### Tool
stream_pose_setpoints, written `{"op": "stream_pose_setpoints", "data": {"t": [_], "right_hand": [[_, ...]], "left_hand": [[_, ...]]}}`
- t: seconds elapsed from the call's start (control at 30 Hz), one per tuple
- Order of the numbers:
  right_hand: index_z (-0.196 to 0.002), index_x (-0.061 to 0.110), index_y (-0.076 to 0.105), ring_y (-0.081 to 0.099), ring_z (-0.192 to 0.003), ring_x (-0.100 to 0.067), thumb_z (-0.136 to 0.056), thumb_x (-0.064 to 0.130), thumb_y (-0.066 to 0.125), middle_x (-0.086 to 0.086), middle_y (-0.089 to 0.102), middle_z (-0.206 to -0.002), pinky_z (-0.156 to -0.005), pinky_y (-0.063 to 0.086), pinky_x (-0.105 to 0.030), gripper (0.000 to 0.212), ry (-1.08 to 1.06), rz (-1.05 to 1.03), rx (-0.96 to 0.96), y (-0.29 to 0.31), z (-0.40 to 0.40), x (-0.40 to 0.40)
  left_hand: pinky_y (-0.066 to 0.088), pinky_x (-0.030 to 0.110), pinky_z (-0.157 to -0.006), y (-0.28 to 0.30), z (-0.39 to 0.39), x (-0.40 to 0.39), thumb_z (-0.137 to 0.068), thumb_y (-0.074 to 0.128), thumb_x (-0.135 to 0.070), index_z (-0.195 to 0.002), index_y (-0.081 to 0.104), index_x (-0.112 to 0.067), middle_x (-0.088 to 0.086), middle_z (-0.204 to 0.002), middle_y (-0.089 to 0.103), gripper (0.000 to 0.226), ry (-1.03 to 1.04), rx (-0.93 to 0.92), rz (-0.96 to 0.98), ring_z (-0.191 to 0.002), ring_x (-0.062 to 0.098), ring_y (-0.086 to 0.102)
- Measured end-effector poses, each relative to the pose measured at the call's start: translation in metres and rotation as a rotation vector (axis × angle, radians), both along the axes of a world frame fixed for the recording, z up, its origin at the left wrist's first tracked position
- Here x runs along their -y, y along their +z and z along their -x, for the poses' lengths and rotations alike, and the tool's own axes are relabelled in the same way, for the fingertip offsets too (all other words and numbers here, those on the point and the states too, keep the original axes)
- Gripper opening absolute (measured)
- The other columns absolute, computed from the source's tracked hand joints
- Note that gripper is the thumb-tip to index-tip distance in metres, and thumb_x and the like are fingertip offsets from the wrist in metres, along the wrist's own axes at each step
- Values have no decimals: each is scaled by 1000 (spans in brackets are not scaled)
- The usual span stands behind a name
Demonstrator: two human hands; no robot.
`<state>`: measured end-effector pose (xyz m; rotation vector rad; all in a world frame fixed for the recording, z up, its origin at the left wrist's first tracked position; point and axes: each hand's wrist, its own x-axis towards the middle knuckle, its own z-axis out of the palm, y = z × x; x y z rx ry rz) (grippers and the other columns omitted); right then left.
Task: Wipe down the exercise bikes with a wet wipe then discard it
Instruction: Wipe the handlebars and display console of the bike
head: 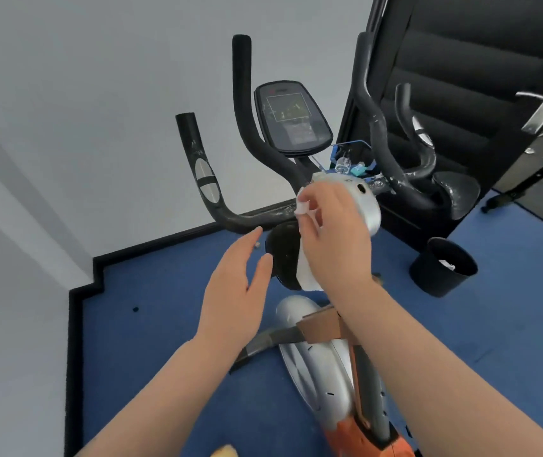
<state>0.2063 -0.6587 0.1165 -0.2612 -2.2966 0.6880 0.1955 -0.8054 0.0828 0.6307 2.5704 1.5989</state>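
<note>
Nearest the camera, two bare forearms reach in from the bottom edge over the exercise bike (pixel 316 371), whose silver and orange body is cut off at the lower frame. A brown cardboard piece (pixel 321 326) lies across the bike's frame, partly hidden under the right forearm. The left hand (pixel 234 288) hovers open with straight, relaxed fingers, holding nothing, just left of the bike's black and white column. Just beyond it, the right hand (pixel 333 232) pinches a crumpled white wet wipe (pixel 306 206) between thumb and fingers, against the white housing where the handlebars meet. To the right on the blue floor stands a black bin (pixel 441 268) (something white lies inside, too small to identify). Farther off, the black handlebars (pixel 242 94) rise around a dark console (pixel 291 118), its screen too dim to read. Behind the housing sits a blue-edged tray (pixel 351 150) holding small clear and teal items, hard to make out.
</note>
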Motion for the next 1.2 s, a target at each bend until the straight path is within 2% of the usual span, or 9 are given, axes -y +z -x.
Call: {"op": "stream_pose_setpoints", "data": {"t": [0.07,0.27,0.37,0.43,0.6,0.9,1.03,1.13,1.2], "right_hand": [[-92,14,64,59,-75,-20,-83,4,59,1,61,-93,-54,52,-37,14,25,-146,74,-14,12,5],[-114,13,68,58,-94,-16,-92,19,48,-2,64,-106,-75,52,-27,31,148,-228,188,-40,-10,-7],[-112,12,69,58,-94,-11,-89,9,58,1,64,-106,-82,49,-21,26,165,-181,176,-49,-35,-5],[-104,14,73,60,-92,-8,-83,1,67,5,66,-101,-82,49,-19,25,170,-93,160,-47,-33,-9],[-96,24,63,58,-91,1,-87,6,62,22,59,-90,-80,42,-10,20,146,275,162,-24,0,7],[-84,23,70,64,-79,1,-85,5,65,19,69,-83,-70,46,-9,19,301,673,243,-20,-17,6],[-91,25,68,64,-86,-3,-89,11,62,12,68,-92,-76,50,-17,15,280,689,172,-28,-6,26],[-88,21,71,63,-77,-2,-85,9,67,10,71,-84,-72,48,-16,13,389,816,309,-29,-27,9],[-80,22,72,61,-72,0,-81,9,72,12,69,-77,-71,47,-19,14,448,685,422,-26,-37,-9]], "left_hand": [[28,9,-103,-7,8,-5,-97,42,-34,-140,36,-35,-25,-138,43,44,-82,-12,4,-124,-14,35],[23,-3,-97,-18,22,-11,-95,33,-42,-141,23,-42,-30,-138,36,48,-194,25,7,-121,-25,30],[42,24,-96,-18,19,-8,-90,29,-48,-141,22,-45,5,-126,59,51,-213,75,-21,-113,13,52],[44,42,-90,-17,18,-9,-91,29,-46,-143,25,-43,24,-118,51,52,-197,120,-27,-107,29,46],[38,31,-106,-28,13,-11,-98,33,-29,-137,45,-30,-15,-132,56,40,-179,180,-297,-126,4,48],[42,20,-100,-36,3,-19,-97,34,-28,-131,53,-24,-16,-125,62,39,-71,195,-374,-120,3,53],[46,20,-92,-34,0,-19,-96,33,-29,-124,58,-24,-12,-117,66,38,-36,209,-417,-112,7,59],[42,18,-97,-34,1,-18,-97,31,-27,-127,56,-25,-16,-122,63,38,-17,163,-425,-119,5,54],[42,16,-96,-32,1,-21,-98,31,-26,-127,56,-24,-16,-121,64,38,-18,149,-427,-119,4,54]]}}
